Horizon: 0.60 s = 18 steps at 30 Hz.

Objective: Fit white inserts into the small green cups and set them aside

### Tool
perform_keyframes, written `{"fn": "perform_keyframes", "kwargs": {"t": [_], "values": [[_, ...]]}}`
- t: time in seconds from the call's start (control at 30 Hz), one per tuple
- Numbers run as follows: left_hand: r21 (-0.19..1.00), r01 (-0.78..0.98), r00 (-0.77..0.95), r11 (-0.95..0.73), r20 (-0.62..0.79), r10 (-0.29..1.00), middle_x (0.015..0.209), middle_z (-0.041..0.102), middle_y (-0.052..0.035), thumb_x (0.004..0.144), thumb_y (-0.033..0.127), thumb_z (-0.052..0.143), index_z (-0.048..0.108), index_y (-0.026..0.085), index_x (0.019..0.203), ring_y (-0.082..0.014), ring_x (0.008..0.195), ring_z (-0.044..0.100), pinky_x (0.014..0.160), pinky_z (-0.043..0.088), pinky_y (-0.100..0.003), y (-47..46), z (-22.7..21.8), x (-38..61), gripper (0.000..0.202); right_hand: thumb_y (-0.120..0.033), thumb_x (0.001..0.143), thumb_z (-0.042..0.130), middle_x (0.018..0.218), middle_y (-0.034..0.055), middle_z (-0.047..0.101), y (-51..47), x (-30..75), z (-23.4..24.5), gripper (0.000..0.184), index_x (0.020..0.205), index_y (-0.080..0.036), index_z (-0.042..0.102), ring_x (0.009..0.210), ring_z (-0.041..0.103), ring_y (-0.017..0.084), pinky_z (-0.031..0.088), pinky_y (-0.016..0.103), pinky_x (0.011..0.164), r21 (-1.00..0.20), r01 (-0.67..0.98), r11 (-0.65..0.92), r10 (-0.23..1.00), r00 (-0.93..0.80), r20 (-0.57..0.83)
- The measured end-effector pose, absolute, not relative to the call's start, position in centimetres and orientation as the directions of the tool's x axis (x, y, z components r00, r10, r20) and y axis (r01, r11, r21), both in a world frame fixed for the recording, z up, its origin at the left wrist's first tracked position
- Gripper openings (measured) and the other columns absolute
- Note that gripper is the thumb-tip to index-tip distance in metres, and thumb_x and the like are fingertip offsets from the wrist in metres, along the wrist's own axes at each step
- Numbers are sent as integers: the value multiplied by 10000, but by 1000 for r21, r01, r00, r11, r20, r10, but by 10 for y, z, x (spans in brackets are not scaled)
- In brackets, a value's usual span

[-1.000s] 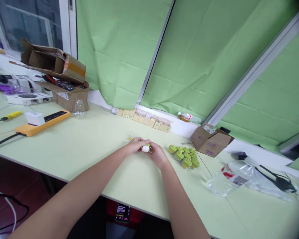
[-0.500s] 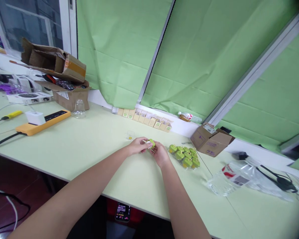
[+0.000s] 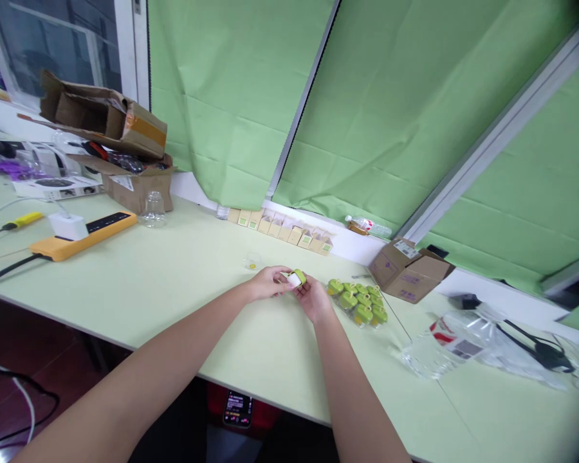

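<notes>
My left hand [image 3: 273,283] and my right hand [image 3: 313,299] meet above the middle of the table, both closed around a small green lid [image 3: 298,277] with a white part facing me. The left fingers pinch its left edge, while the right fingers support it from the right and below. Behind the hands stands a small clear cup [image 3: 251,262] with something yellow in it. Right of my right hand sits a tight group of clear containers with green lids [image 3: 361,302], several of them topped by a loop.
Several small cardboard boxes [image 3: 289,231] line the back edge. An orange power strip [image 3: 103,226] and clear jar [image 3: 153,211] are at left. A cardboard box [image 3: 408,270] and large clear bottle [image 3: 446,344] are at right. A phone [image 3: 237,409] lies below the table's front edge.
The green lid has turned in my hands, so more of its white part shows. It has also shifted slightly right, and my right fingers have moved lower around it.
</notes>
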<state>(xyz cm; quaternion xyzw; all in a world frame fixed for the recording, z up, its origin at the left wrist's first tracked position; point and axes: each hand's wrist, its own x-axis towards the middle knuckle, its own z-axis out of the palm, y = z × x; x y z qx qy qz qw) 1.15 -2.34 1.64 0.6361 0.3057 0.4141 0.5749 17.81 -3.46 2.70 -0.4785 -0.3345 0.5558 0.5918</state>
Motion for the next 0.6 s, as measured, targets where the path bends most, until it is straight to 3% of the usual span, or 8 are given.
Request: {"fn": "perform_keyframes", "kwargs": {"t": [0.23, 0.47, 0.6], "values": [[992, -66, 399, -104, 122, 909, 725, 640, -28, 696, 228, 743, 638, 142, 1067, -129, 577, 583, 557, 448, -266, -20, 17, 14, 395, -234, 735, 665, 791, 23, 697, -41, 170, 33, 95, 815, -187, 649, 681, 623, 158, 512, 269, 619, -918, -391, -66, 982, 136, -128], [994, -109, 435, -29, 74, 897, 876, 678, -66, 685, 245, 745, 628, 154, 1079, -122, 610, 594, 528, 416, -243, -24, 23, 13, 421, -232, 710, 699, 765, 10, 681, -40, 170, 33, 109, 762, -198, 610, 669, 618, 153, 518, 272, 626, -915, -402, 21, 959, 266, -94], [994, -93, 397, -59, 92, 913, 821, 662, -50, 674, 197, 737, 641, 153, 1036, -116, 596, 588, 527, 420, -237, -21, 20, 14, 377, -252, 688, 711, 746, 17, 680, -40, 168, 31, 135, 753, -199, 605, 673, 625, 166, 528, 293, 646, -932, -363, 18, 970, 232, -71]]}}
